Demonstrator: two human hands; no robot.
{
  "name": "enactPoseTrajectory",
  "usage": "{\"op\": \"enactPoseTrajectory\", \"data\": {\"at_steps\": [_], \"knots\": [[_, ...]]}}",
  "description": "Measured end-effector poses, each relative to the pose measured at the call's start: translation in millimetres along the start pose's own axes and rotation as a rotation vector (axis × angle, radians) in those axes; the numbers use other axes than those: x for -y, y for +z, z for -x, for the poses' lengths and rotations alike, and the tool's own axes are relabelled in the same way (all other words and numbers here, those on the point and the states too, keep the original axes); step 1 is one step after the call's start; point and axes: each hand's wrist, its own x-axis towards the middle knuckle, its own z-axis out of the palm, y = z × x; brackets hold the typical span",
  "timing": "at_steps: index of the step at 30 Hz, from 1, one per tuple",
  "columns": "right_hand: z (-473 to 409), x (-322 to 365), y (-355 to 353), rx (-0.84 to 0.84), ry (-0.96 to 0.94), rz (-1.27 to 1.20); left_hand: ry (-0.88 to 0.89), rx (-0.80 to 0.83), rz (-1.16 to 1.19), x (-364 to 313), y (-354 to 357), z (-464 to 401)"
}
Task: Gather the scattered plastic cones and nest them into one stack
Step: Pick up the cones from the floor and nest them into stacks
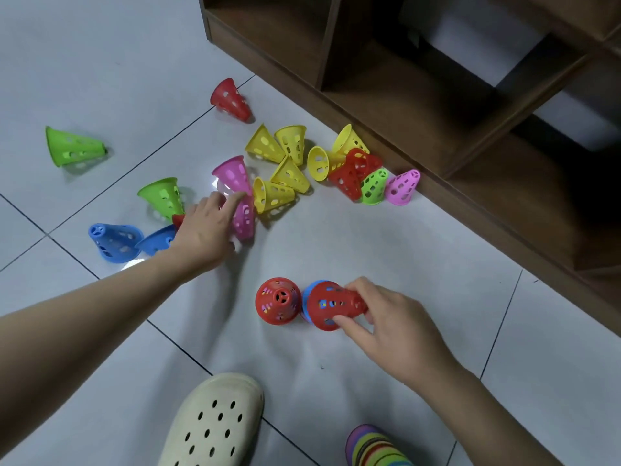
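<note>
Red perforated plastic cone stack [331,306], a blue rim showing inside, lies tilted at lower centre, pinched by the right hand [386,317] beside an upright red-topped stack [278,301]. Left hand [206,227], fingers extended, touches a pink cone [243,216] mid-frame among scattered cones.
</note>
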Motion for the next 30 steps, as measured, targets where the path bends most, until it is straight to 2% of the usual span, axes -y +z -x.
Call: {"op": "enactPoseTrajectory", "data": {"at_steps": [4, 10, 12, 16, 22, 30], "knots": [[-9.9, 1.6, 27.5, 0.102, 0.030, -0.042, 0.040, 0.023, -0.037, -6.5, 2.9, 0.9], [-13.3, -1.4, 38.7, 0.086, 0.077, -0.178, 0.218, 0.071, -0.059, -9.9, 7.9, 13.2], [-12.3, -3.6, 40.2, 0.081, 0.087, -0.204, 0.281, 0.017, -0.001, -12.5, 8.6, 21.9], [-14.8, -4.5, 40.0, 0.087, 0.096, -0.230, 0.247, -0.043, 0.202, -18.0, -1.4, 39.5], [-14.0, -3.1, 38.8, 0.074, 0.109, -0.277, 0.392, 0.022, 0.015, -26.2, -3.9, 40.3], [-13.7, -2.7, 39.1, 0.081, 0.142, -0.299, 0.652, 0.082, -0.310, -57.4, 12.5, -20.8]]}}
